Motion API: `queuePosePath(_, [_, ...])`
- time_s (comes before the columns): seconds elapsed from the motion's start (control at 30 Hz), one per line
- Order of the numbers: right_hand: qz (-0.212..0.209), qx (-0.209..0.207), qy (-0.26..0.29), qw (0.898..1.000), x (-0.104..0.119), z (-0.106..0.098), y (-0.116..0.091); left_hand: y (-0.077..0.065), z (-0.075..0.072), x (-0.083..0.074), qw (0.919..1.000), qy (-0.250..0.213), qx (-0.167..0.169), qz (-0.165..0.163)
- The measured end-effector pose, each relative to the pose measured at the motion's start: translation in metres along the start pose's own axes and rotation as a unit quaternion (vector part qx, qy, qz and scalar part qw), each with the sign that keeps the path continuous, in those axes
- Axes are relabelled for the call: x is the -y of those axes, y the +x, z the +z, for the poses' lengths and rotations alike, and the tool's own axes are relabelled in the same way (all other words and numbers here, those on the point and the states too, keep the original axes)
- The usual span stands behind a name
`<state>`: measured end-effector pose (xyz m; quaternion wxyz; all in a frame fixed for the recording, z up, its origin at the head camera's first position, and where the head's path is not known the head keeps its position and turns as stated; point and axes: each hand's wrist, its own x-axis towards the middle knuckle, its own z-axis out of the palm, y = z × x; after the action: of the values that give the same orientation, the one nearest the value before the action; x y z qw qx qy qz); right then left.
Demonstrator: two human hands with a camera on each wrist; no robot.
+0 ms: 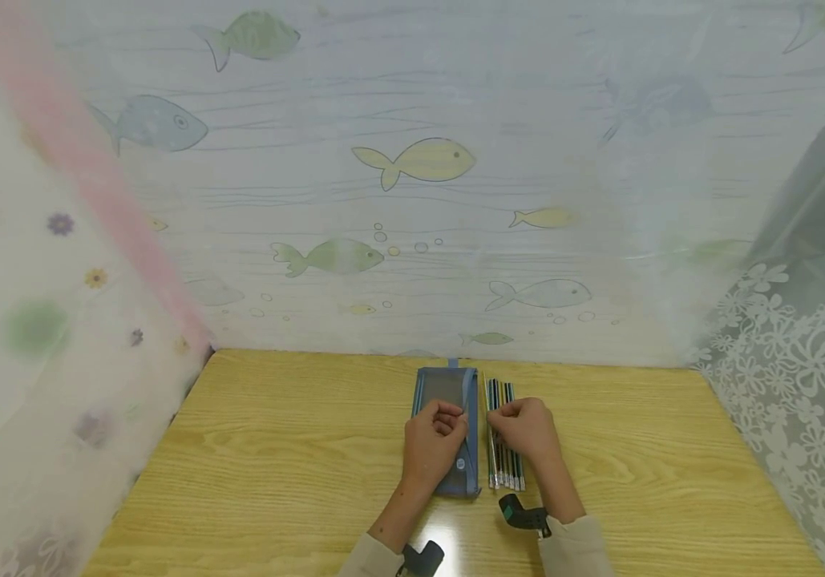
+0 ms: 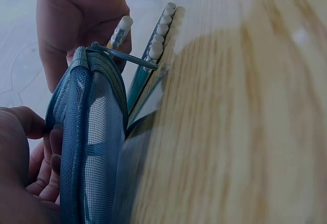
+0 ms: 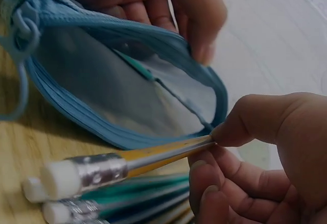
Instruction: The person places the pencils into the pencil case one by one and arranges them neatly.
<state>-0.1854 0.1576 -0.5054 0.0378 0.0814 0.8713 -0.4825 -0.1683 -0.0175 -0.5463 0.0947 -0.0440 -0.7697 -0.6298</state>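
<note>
- Right hand [image 1: 530, 429] pinches one pencil between thumb and fingertips; left hand [image 1: 432, 449] pinches the pouch's zippered rim, drawing the mouth apart.
- Wooden table [image 1: 275, 449] lies beneath both grips and runs well past them on either side.
- Blue mesh pouch [image 1: 444, 383] is just left of the right hand's pinch, its long axis running away from the person; its gaping mouth faces that pinch. The left hand is nearer to it, touching.
- Row of pencils [image 1: 509, 473] lies under and beside the right hand, eraser ends towards the person, near the pouch's right edge.
- Held pencil [image 3: 153, 157], yellow, stretches from the right pinch back towards the person, roughly along the pouch's length and beside its mouth: a short sideways shift leftward is, I judge, all that separates them.
- Zipper pull [image 3: 23, 25] sits at the mouth's near end, on the person's side of both pinches.
</note>
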Motion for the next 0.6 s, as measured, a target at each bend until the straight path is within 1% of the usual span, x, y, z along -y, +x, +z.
queuePosePath(0.07, [0.000,0.004,0.005,1.000,0.000,0.003,0.000,0.000,0.000,0.000,1.0000,-0.001,0.000,0.000])
queuePosePath(0.23, [0.002,0.012,0.039,0.999,0.000,0.011,0.001,0.000,0.000,0.001,1.0000,-0.001,-0.005,0.004])
queuePosePath(0.4, [0.009,0.000,0.055,0.998,-0.002,0.018,0.003,0.002,0.001,0.001,0.9999,-0.006,-0.008,0.011])
queuePosePath(0.6, [0.019,-0.012,0.071,0.997,-0.002,0.023,0.004,0.001,0.000,0.001,1.0000,-0.006,-0.006,0.005])
